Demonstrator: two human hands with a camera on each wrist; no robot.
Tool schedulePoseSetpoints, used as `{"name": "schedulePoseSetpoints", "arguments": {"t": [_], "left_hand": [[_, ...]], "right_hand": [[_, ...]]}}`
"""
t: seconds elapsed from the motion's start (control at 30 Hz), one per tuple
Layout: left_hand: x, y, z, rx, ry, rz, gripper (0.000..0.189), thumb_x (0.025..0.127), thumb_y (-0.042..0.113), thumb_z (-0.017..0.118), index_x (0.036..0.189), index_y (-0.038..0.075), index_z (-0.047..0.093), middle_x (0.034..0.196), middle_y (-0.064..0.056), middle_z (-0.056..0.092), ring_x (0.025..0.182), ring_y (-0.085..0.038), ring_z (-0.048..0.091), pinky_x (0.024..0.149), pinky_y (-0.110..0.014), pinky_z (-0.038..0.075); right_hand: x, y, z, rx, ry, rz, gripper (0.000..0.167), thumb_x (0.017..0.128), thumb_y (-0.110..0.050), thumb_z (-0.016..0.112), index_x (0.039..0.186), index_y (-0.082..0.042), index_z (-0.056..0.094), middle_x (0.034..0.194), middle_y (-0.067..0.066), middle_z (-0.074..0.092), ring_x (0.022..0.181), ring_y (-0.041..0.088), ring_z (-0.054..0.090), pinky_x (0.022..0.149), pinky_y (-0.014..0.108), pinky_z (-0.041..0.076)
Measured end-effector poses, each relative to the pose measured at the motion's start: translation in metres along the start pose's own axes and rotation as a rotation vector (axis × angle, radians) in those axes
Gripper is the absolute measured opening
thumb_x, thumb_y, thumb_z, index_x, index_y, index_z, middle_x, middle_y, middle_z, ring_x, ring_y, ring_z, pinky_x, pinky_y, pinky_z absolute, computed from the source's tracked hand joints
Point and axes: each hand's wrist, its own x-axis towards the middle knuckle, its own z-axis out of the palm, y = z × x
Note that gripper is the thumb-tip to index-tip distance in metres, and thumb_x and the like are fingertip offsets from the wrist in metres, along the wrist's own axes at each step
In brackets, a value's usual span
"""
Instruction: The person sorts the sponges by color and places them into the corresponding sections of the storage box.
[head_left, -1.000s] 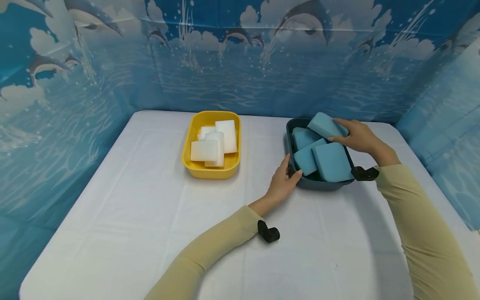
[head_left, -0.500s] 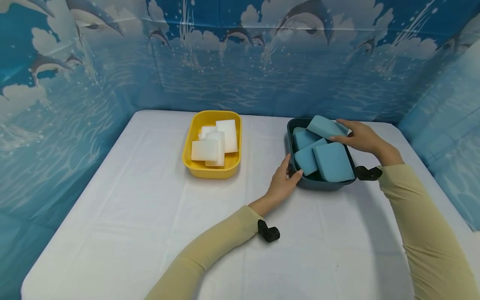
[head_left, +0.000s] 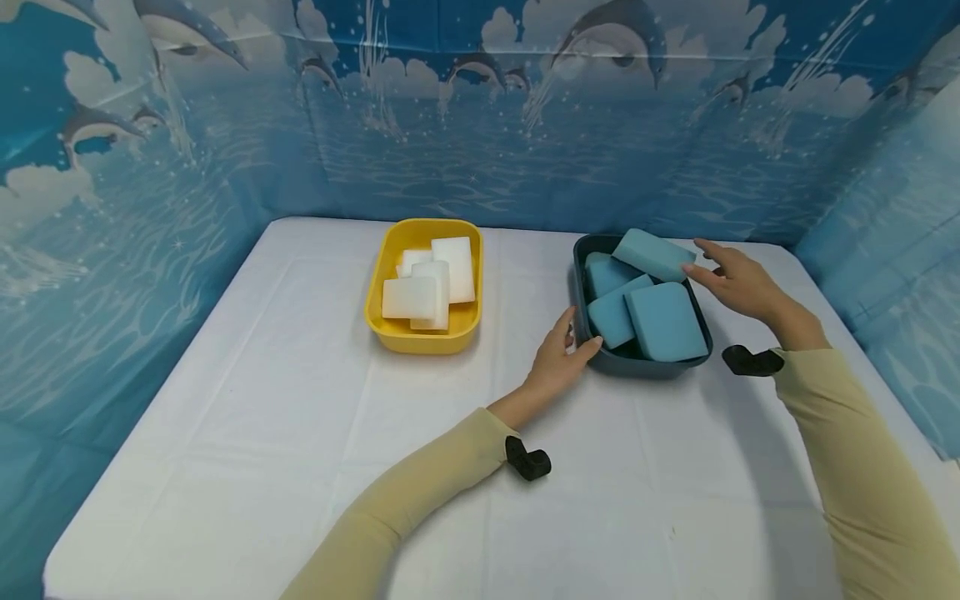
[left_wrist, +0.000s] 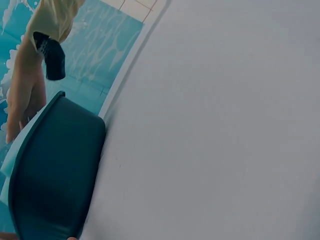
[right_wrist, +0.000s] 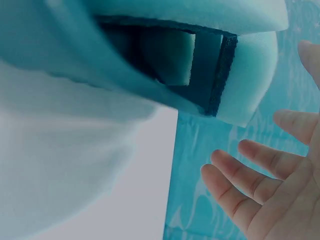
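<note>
A dark blue bin (head_left: 637, 364) stands at the table's right back, holding several blue sponges (head_left: 667, 323). The uppermost sponge (head_left: 651, 253) leans tilted over the bin's back right rim. Beside that sponge, my right hand (head_left: 738, 283) has its fingers spread; the right wrist view shows a gap between the hand (right_wrist: 285, 185) and a sponge (right_wrist: 250, 80) with a dark scouring layer. My left hand (head_left: 553, 367) is at the bin's front left corner, thumb and index finger extended along its rim. The left wrist view shows mostly the bin's outer wall (left_wrist: 60, 160), with only fingertips at the bottom edge.
A yellow bin (head_left: 423, 343) with several white sponge blocks (head_left: 408, 298) stands left of the dark blue one. Both are on a white-covered table (head_left: 247, 400). A dolphin-print curtain (head_left: 480, 158) hangs behind the table and along its sides.
My right hand has let go of the uppermost blue sponge and moved right, off it. The sponge has settled slightly lower on the bin. My left hand has shifted slightly left.
</note>
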Motion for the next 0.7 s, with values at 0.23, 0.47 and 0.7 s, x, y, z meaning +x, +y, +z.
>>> {"name": "schedulePoseSetpoints", "arguments": {"t": [0.23,0.47,0.7], "left_hand": [[-0.009,-0.005,-0.038,0.040,-0.025,0.017,0.068,0.094,0.034,0.053,0.151,0.022,0.018,0.155,-0.011,0.026,0.139,-0.030,0.035,0.110,-0.045,0.036],[-0.034,-0.005,-0.084,0.137,-0.045,0.025,0.068,0.094,0.030,0.055,0.151,0.020,0.018,0.155,-0.012,0.024,0.141,-0.031,0.031,0.112,-0.043,0.034],[-0.061,-0.009,-0.117,0.241,-0.061,0.002,0.068,0.093,0.031,0.055,0.151,0.022,0.019,0.156,-0.007,0.026,0.140,-0.029,0.033,0.111,-0.044,0.036]], "right_hand": [[-0.023,0.009,0.005,-0.026,0.103,-0.048,0.070,0.100,-0.042,0.033,0.150,-0.001,0.007,0.146,0.036,0.021,0.119,0.053,0.036,0.091,0.063,0.036],[-0.050,0.016,0.011,-0.044,0.136,-0.048,0.068,0.099,-0.040,0.037,0.150,-0.002,0.011,0.142,0.037,0.027,0.118,0.053,0.037,0.088,0.068,0.036],[-0.079,0.011,0.023,-0.065,0.154,-0.032,0.067,0.099,-0.039,0.039,0.150,-0.004,0.013,0.140,0.036,0.031,0.116,0.050,0.039,0.086,0.068,0.039]]}}
